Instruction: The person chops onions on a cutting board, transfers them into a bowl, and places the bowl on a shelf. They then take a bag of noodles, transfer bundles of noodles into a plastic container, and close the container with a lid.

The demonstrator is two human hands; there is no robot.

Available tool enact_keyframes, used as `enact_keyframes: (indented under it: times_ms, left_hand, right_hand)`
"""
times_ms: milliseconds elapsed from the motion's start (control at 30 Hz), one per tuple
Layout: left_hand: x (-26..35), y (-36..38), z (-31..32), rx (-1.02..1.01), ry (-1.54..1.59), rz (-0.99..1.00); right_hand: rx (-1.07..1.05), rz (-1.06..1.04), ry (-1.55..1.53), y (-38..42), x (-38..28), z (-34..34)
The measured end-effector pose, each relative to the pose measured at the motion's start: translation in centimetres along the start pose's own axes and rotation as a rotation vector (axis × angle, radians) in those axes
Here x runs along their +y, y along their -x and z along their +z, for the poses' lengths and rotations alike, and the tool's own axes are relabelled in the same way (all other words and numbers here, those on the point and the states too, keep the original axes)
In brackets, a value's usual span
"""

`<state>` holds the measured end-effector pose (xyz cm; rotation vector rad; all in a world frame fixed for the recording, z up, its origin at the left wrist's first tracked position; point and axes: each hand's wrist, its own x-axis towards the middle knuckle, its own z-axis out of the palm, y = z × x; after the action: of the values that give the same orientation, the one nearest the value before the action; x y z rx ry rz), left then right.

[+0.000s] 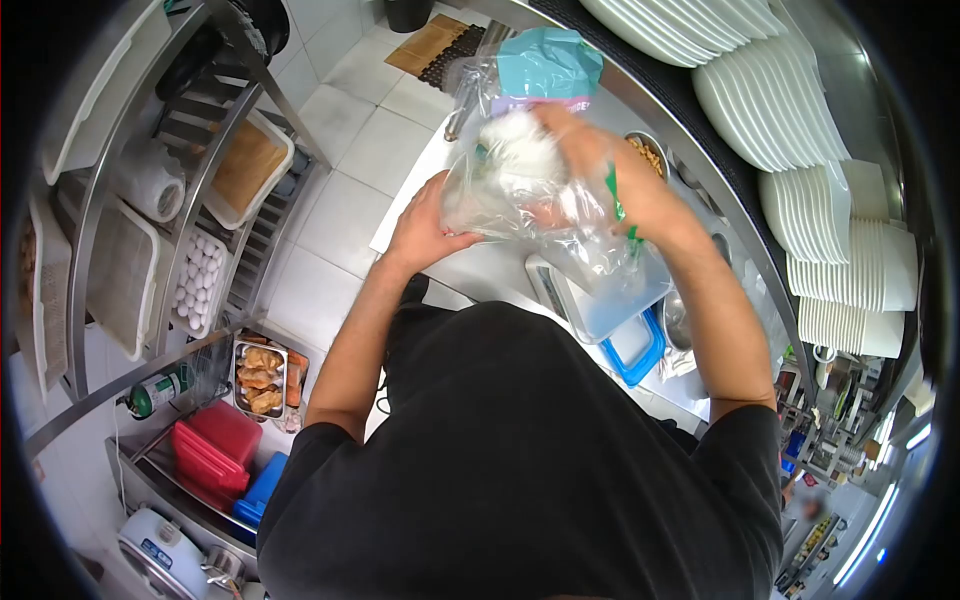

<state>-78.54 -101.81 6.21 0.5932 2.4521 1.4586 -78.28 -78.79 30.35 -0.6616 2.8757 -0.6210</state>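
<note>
A clear plastic bag (490,205) is spread over the work surface in front of me, with a white bundle (522,150) showing in its upper part. My left hand (428,228) is closed on the bag's left edge, thumb on the near side. Over the bag's right side, my right hand (580,145) is smeared by motion beside the white bundle. Its fingertips are too blurred to show a grip. A green strip (614,192) runs along the bag near my right wrist. Just beyond lies a teal and pink package (550,65).
Stacked white plates (765,105) line the shelf at right. A bowl of brown pieces (648,155), a clear container (620,300) and a blue-rimmed lid (640,350) are near my right arm. At left stands a rack with an egg tray (200,280).
</note>
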Motion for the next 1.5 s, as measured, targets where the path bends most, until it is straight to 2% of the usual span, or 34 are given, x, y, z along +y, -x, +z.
enact_keyframes:
  times_ms: [67,167,333,367,467,500,567,600,700,767,833,900,967,1033,1133,1167,1233,1333,1500]
  left_hand:
    - [0.7,0.4,-0.3,-0.006,-0.029,0.03]
    - [0.6,1.2,-0.2,0.015,-0.041,0.027]
    - [-0.8,2.2,0.8,0.139,-0.008,0.08]
    - [-1.3,2.5,1.1,0.102,-0.018,0.087]
    - [-4.7,2.9,1.2,-0.016,-0.04,0.114]
    - [-9.1,3.3,2.1,-0.062,-0.037,0.12]
    - [-9.5,2.7,2.2,-0.131,0.017,0.099]
    - [-6.0,2.3,0.6,-0.157,0.069,0.069]
    - [-1.9,3.1,-0.8,-0.161,-0.104,-0.043]
    - [1.5,3.0,-2.4,-0.291,-0.035,-0.206]
    - [3.5,2.9,-3.7,-0.308,-0.089,-0.258]
    - [4.3,3.8,-5.2,-0.059,-0.137,0.084]
    - [9.3,3.6,-7.2,0.095,0.244,0.253]
    - [13.4,3.1,-9.0,0.229,0.227,0.484]
    - [20.5,3.0,-9.2,0.225,0.145,0.694]
    - [22.6,2.6,-9.4,0.152,-0.028,0.749]
    - [25.7,0.9,-9.4,0.002,-0.381,0.845]
    - [26.1,-0.4,-7.7,-0.023,-0.312,0.762]
    - [28.9,-0.1,-6.2,-0.025,-0.488,0.752]
  right_hand:
    - [0.044,0.176,-0.036,1.5,-2.1,-2.4]
    - [0.251,0.12,-0.06,4.8,-2.8,-3.4]
    - [0.47,0.218,-0.143,11.6,-3.2,-5.3]
    - [0.52,0.217,-0.1,12.8,-3.0,-5.5]
    - [0.63,0.192,-0.375,14.9,-2.3,-5.2]
    - [0.687,0.182,-0.387,15.4,-2.2,-4.8]
    - [0.778,0.159,-0.418,16.5,-2.2,-4.6]
    - [0.819,0.147,-0.43,17.2,-2.2,-4.7]
    - [0.909,0.115,-0.454,18.8,-2.3,-5.0]
    - [0.939,0.101,-0.464,19.3,-2.2,-5.0]
    - [0.96,0.089,-0.47,19.5,-2.1,-4.8]
    - [0.987,0.061,-0.477,19.5,-2.0,-5.0]
    - [1.021,0.038,-0.485,19.8,-1.8,-5.5]
    - [1.048,0.014,-0.486,20.2,-1.9,-6.0]
    - [1.067,-0.018,-0.491,20.3,-1.9,-6.7]
    - [1.074,-0.025,-0.493,20.1,-1.8,-6.9]
    - [1.085,-0.043,-0.502,19.9,-1.8,-7.3]
    - [1.071,-0.046,-0.506,19.8,-2.4,-7.1]
    - [1.041,-0.017,-0.504,19.8,-3.2,-6.4]
